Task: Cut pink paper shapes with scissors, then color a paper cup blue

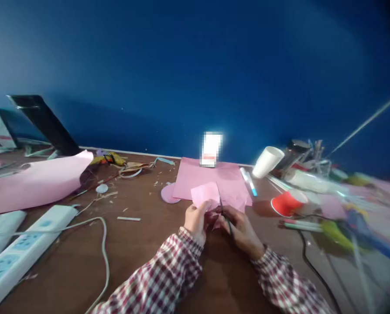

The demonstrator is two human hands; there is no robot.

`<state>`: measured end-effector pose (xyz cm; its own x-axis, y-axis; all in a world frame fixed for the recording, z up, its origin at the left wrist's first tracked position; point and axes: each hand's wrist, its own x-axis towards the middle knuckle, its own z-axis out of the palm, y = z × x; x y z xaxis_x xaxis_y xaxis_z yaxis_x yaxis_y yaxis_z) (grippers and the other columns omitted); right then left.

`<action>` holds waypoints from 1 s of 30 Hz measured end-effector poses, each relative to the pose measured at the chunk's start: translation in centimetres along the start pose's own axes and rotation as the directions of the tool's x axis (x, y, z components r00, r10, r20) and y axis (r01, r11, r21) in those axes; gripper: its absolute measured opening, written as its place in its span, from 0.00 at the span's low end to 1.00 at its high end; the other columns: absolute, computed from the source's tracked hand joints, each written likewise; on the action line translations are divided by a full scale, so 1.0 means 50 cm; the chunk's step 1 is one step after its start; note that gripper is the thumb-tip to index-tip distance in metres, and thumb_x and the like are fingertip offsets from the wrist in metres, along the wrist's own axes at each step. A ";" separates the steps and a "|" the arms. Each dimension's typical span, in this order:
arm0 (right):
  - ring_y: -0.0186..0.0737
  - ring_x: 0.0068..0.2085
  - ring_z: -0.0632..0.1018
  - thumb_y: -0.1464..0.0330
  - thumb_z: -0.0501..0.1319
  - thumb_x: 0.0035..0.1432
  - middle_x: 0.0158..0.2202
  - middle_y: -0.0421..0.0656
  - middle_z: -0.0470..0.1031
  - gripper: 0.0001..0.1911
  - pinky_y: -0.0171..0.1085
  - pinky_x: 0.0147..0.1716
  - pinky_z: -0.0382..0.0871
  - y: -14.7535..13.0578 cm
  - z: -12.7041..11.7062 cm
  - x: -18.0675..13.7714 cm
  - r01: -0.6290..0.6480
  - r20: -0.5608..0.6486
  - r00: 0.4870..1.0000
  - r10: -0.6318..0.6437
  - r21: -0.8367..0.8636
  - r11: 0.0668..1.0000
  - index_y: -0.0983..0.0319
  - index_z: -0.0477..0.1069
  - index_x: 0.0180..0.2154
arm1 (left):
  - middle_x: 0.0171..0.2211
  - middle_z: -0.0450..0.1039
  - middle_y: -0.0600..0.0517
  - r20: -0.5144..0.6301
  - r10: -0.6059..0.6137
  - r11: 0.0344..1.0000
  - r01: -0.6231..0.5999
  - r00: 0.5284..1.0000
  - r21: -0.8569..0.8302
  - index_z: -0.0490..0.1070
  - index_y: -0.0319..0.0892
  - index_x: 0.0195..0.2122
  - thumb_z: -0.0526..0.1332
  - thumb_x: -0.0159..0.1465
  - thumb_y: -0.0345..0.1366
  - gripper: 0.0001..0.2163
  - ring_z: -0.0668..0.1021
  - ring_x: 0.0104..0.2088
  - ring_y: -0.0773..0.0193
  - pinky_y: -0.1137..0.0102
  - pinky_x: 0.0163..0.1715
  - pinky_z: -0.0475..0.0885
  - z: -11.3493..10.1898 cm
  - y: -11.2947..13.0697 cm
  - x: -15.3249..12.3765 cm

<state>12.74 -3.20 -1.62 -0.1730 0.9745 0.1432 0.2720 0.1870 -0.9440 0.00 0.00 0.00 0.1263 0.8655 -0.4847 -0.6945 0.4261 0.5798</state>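
My left hand [196, 221] is closed on a small piece of pink paper [204, 193], its thumb lying over the lower edge. Dark scissors [221, 201] are in my right hand [242, 229], with the thin blade pointing up along the paper's right edge. Whether the blades are apart cannot be made out. A crumpled bit of pink paper hangs between the two hands. Behind them a larger pink sheet [185, 176] lies flat on the table, and a rounded pink piece [169, 193] sticks out at its left.
A white marker [246, 175], a white paper cup [268, 161] and a red cup [288, 203] stand or lie to the right, before blurred clutter. At left are a power strip [29, 244], its cable [105, 253] and a curled pink sheet [41, 179]. Paper scraps dot the brown table.
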 end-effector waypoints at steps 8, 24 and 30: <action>0.40 0.34 0.77 0.63 0.60 0.57 0.35 0.45 0.77 0.13 0.34 0.32 0.72 -0.006 -0.003 -0.004 -0.018 0.004 1.000 0.018 0.042 0.999 0.62 0.69 0.43 | 0.14 0.65 0.56 0.002 0.016 1.000 -0.016 1.000 0.020 0.68 0.35 0.24 0.67 0.45 0.32 0.09 0.68 0.14 0.72 0.77 0.13 0.65 -0.011 -0.011 0.005; 0.35 0.29 0.73 0.62 0.60 0.57 0.30 0.42 0.73 0.14 0.32 0.27 0.67 -0.003 0.001 -0.005 -0.056 0.016 0.998 0.054 0.110 0.992 0.63 0.68 0.43 | 0.14 0.66 0.55 -0.046 0.016 1.000 -0.015 0.999 0.007 0.69 0.34 0.25 0.68 0.46 0.31 0.09 0.68 0.13 0.74 0.79 0.14 0.66 -0.011 -0.009 0.009; 0.36 0.28 0.74 0.62 0.60 0.57 0.30 0.42 0.75 0.15 0.32 0.27 0.68 0.004 -0.001 -0.005 -0.049 -0.001 0.999 0.049 0.056 0.997 0.63 0.68 0.44 | 0.14 0.65 0.55 -0.030 0.009 1.000 -0.009 1.000 0.013 0.69 0.34 0.25 0.67 0.47 0.31 0.08 0.68 0.14 0.74 0.78 0.14 0.66 -0.010 -0.008 0.008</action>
<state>12.88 -3.40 -1.84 -0.1589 0.9826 0.0966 0.2269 0.1315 -0.9650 -0.04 0.04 -0.77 0.0988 0.8609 -0.4990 -0.6865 0.4220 0.5922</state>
